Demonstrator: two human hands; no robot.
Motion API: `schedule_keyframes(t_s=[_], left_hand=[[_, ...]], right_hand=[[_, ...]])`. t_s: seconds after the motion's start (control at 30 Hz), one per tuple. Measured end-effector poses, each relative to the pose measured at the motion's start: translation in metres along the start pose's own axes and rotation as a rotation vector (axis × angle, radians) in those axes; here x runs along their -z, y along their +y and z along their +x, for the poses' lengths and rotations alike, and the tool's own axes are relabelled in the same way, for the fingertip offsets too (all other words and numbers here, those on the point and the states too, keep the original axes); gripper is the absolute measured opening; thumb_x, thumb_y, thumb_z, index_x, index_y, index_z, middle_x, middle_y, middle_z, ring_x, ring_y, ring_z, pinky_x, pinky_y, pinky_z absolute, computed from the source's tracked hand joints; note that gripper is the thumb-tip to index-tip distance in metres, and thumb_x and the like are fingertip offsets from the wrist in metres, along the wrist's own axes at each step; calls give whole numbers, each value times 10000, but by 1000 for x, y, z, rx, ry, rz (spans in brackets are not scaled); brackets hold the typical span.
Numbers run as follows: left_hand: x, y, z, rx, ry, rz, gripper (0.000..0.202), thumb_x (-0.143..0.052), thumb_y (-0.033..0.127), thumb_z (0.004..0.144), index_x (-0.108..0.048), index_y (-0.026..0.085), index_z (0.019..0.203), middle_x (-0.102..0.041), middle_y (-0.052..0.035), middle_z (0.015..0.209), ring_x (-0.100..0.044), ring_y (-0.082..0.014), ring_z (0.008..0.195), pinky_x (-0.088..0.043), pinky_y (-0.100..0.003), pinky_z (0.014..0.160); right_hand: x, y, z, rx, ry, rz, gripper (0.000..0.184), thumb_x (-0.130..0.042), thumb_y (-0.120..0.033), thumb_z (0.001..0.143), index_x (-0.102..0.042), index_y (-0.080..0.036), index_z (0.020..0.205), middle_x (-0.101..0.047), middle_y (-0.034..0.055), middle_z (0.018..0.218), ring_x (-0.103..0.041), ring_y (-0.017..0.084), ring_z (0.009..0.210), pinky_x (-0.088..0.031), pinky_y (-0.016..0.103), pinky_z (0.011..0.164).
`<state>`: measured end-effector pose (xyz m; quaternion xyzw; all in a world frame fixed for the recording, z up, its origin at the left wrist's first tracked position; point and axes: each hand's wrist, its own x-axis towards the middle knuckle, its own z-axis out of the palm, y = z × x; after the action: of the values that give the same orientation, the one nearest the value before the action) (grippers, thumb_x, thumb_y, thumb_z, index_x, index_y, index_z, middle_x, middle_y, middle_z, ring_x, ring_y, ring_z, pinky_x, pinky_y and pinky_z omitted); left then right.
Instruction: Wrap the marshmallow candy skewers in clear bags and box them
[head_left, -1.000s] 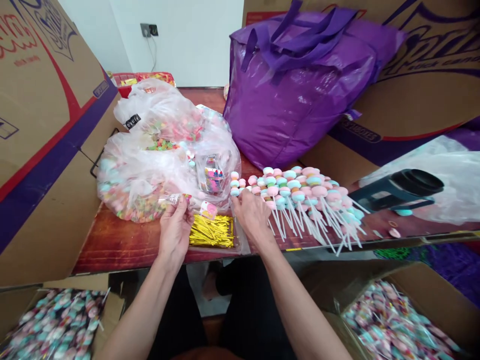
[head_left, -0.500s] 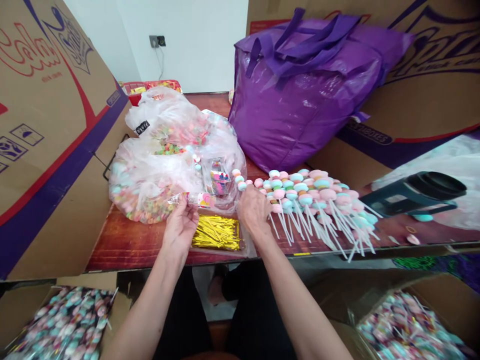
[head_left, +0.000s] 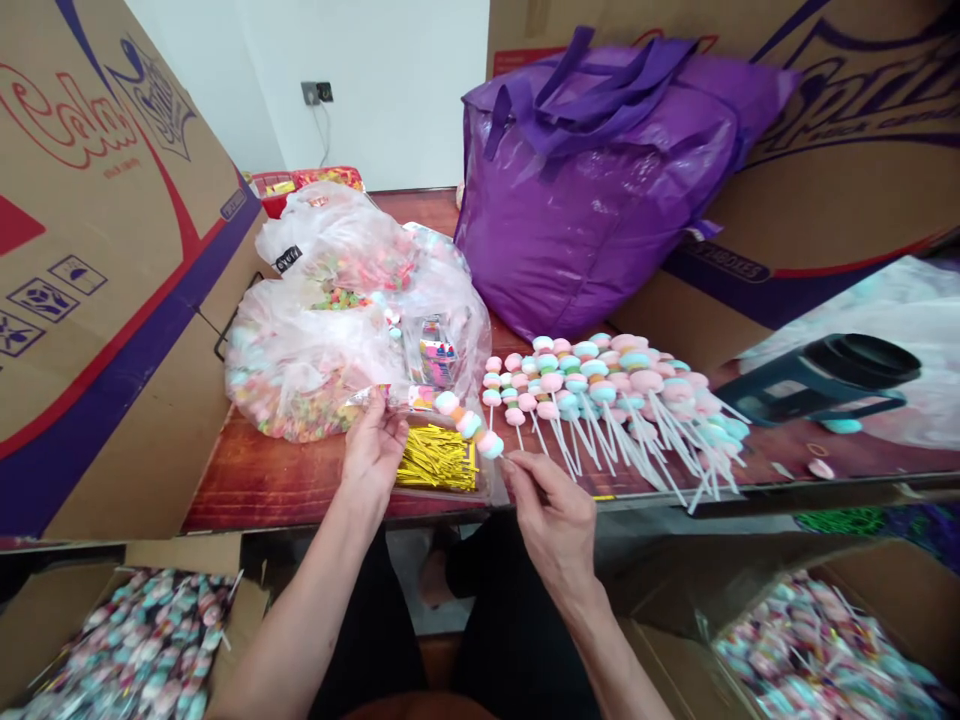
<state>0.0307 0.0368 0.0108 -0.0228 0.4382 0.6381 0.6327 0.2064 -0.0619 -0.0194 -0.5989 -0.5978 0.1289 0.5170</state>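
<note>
My left hand (head_left: 375,445) pinches a small clear printed plastic bag (head_left: 420,398), which extends to the right from the fingertips. Between finger and thumb, my right hand (head_left: 556,510) grips the white stick of a candy skewer (head_left: 470,424). Its pink, blue and white sweets point up and left, near the bag's right end. Below the bag lies a shallow clear box of gold twist ties (head_left: 436,460). To the right, a pile of similar candy skewers (head_left: 600,380) rests on the table, sticks toward me.
Plastic bags of sweets (head_left: 300,350) stand at the table's left, beside a large carton (head_left: 112,260). Behind are a purple bag (head_left: 577,200) and another carton (head_left: 847,190). A dark mug (head_left: 817,380) lies at right. Boxes of wrapped candy (head_left: 142,640) sit below on both sides.
My right hand has come away from the skewer pile toward me, lifting one candy skewer by its stick. My left hand still holds the plastic bag, shifted slightly right.
</note>
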Motion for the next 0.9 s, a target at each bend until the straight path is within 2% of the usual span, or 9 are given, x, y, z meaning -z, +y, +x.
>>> schedule_keyframes(t_s=[0.1, 0.17, 0.27, 0.37, 0.57, 0.67, 0.77, 0.9], left_hand=[[3, -6, -2, -167, -114, 64, 197, -834, 246, 735, -662, 162, 786, -676, 33, 704, -618, -56, 588, -442, -160, 545], [6, -9, -2, -252, -191, 110, 277, -880, 287, 659, -664, 167, 785, -692, 38, 745, -627, -55, 621, -457, -164, 582], [9, -12, -1, -255, -268, 167, 343, -909, 323, 594, -675, 167, 790, -708, 33, 773, -639, -61, 651, -485, -175, 621], [12, -13, -1, -260, -278, 197, 365, -909, 348, 587, -677, 170, 806, -711, 30, 782, -643, -67, 645, -497, -183, 618], [17, -20, -6, -396, -276, 320, 374, -872, 400, 639, -689, 168, 868, -712, 4, 853, -634, -81, 688, -477, -167, 587], [18, -21, -7, -385, -270, 333, 372, -858, 420, 656, -678, 171, 867, -698, 9, 865, -626, -78, 699, -474, -159, 581], [18, -19, -4, -317, -286, 263, 372, -856, 425, 659, -645, 182, 846, -678, 28, 817, -620, -72, 667, -480, -165, 589], [20, -19, -1, -256, -316, 284, 399, -853, 446, 660, -612, 189, 846, -668, 30, 782, -627, -80, 640, -480, -174, 581]], right_hand=[[10, -2, 5, 64, -31, -76, 163, -579, -269, 934, -720, -222, 868, -734, 48, 811, -678, 188, 759, -517, 313, 755], [15, -3, 8, 56, -53, -52, 165, -593, -288, 921, -727, -229, 845, -745, 51, 828, -687, 198, 778, -521, 320, 759], [14, -2, 7, -35, -103, 88, 171, -604, -308, 910, -722, -222, 823, -727, 34, 789, -665, 180, 712, -512, 289, 664], [9, -1, 2, -133, -110, 143, 174, -616, -322, 899, -722, -208, 820, -704, 23, 750, -632, 164, 665, -491, 267, 613], [-1, 0, -6, -212, -159, 184, 176, -633, -329, 887, -717, -204, 796, -686, 8, 723, -607, 152, 634, -472, 256, 599], [-3, -1, -7, -216, -152, 179, 182, -611, -324, 903, -709, -204, 809, -663, 1, 703, -598, 151, 630, -468, 258, 609], [-3, -3, -7, -196, -164, 173, 190, -589, -322, 920, -695, -202, 818, -645, -4, 690, -589, 146, 624, -461, 257, 615], [-4, -4, -9, -230, -209, 171, 233, -542, -323, 947, -654, -198, 785, -560, -37, 589, -531, 118, 539, -413, 231, 546]])
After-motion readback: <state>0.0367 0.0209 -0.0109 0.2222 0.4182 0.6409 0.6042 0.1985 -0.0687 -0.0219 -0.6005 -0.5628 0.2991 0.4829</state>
